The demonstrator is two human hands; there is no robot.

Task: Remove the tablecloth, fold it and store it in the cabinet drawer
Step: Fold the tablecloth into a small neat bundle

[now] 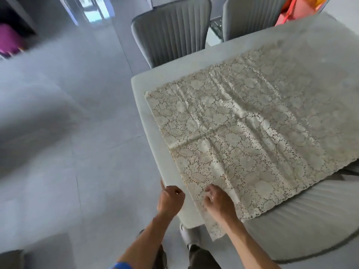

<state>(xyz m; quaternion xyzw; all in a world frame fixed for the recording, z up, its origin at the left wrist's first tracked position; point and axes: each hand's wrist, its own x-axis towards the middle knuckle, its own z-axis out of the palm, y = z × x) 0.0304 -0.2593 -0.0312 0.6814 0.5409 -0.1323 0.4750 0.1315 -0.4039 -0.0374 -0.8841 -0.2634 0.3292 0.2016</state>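
Observation:
A cream lace tablecloth (242, 129) lies spread flat on the white table (139, 98), with crease lines crossing it. Its near corner hangs over the table's front edge. My right hand (217, 202) rests on the cloth close to that near corner, fingers curled and pinching the lace. My left hand (170, 199) is at the table's near-left edge, just left of the cloth, fingers curled with the thumb against the edge. No cabinet or drawer is in view.
Two grey ribbed chairs (172, 30) stand at the table's far side. Another grey chair (310, 220) sits at the near right, partly under the cloth's edge. A pink-orange bag (295, 10) is at the far corner. Grey tiled floor (58, 133) lies to the left.

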